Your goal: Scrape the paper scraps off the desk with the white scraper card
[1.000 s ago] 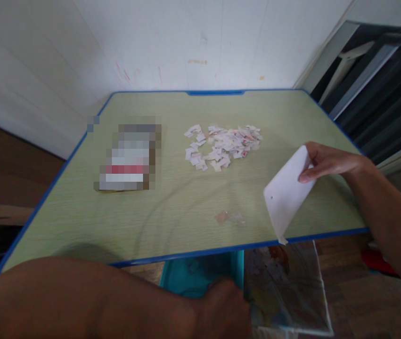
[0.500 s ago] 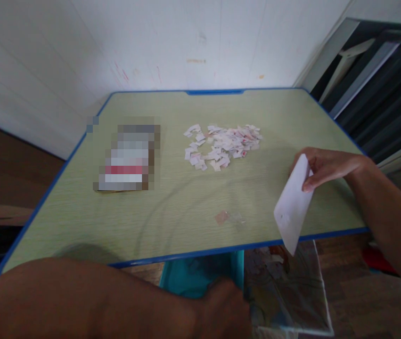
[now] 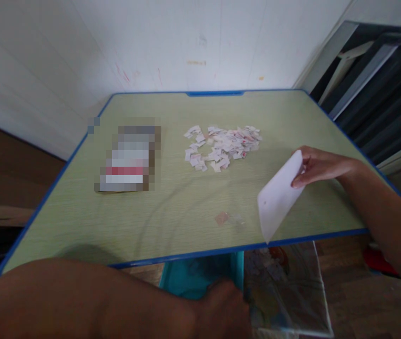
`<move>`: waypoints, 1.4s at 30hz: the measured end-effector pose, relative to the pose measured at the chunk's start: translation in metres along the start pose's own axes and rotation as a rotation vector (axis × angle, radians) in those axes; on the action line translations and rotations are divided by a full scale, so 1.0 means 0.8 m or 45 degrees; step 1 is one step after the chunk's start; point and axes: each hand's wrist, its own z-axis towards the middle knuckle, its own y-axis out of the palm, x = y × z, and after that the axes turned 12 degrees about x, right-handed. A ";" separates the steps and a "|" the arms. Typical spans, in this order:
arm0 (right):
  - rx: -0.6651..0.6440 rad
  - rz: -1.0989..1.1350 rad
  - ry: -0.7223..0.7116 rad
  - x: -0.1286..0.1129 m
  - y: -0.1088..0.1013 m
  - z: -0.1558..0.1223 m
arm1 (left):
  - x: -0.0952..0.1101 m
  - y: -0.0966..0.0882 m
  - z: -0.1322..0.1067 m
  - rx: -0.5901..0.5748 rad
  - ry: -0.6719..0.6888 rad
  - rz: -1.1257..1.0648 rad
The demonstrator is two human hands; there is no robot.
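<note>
Pinching a white card [image 3: 280, 197] between the thumb and the fingers of the right hand [image 3: 322, 165], narrow in grip, over the right front part of the table [image 3: 172, 216]. Holding the card tilted, with the lowest corner down at the table's front edge; impossible to tell contact from a small gap there. Cannot see most of the fingertips, tucked behind the card. Holding the left hand [image 3: 226, 301] curled below the table's front edge, before a turquoise tub [image 3: 186, 278] and beside a clear bag [image 3: 292, 301]. Cannot tell anything gripped in that hand: too dark, with the fingers turned away and the lower part cut off by the bottom of the view. Crossing the table's left front corner with the left forearm [image 3: 97, 296], hiding part of the front edge and of the tub. Lying behind the table's middle, a loose heap of paper scraps [image 3: 233, 141], mostly white. Nearer the table's front edge, a reddish scrap [image 3: 222, 218] next to a see-through scrap [image 3: 237, 219], too faint to name better. On the table's left part, a flat box [image 3: 127, 157] blurred into squares, unreadable. Below the table, pale bits [image 3: 265, 263] in the bag, hard to make out through the film.
</note>
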 end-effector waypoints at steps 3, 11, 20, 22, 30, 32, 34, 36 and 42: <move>0.082 0.115 0.022 -0.007 0.013 0.004 | -0.005 -0.021 -0.004 -0.035 0.032 0.027; 0.229 0.216 -0.073 -0.015 0.051 0.023 | -0.010 -0.033 0.002 -0.196 0.073 -0.040; 0.722 0.247 -0.081 -0.009 0.056 0.029 | -0.010 -0.030 0.002 -0.224 0.089 -0.081; 0.692 0.157 -0.073 -0.015 0.062 0.028 | -0.010 -0.034 0.004 -0.252 0.090 -0.064; 0.663 0.060 -0.035 -0.036 0.114 0.007 | -0.011 -0.036 0.004 -0.279 0.105 -0.088; 0.707 0.038 -0.012 -0.037 0.127 0.002 | -0.007 -0.025 0.003 -0.231 0.077 -0.097; 0.731 0.031 0.012 -0.039 0.138 -0.001 | -0.004 -0.015 0.002 -0.164 0.050 -0.081; 0.728 0.030 0.031 -0.041 0.146 -0.003 | -0.004 -0.012 0.001 -0.149 0.053 -0.079; 0.501 0.030 0.006 -0.055 0.163 -0.005 | -0.007 -0.028 0.002 -0.234 0.100 -0.020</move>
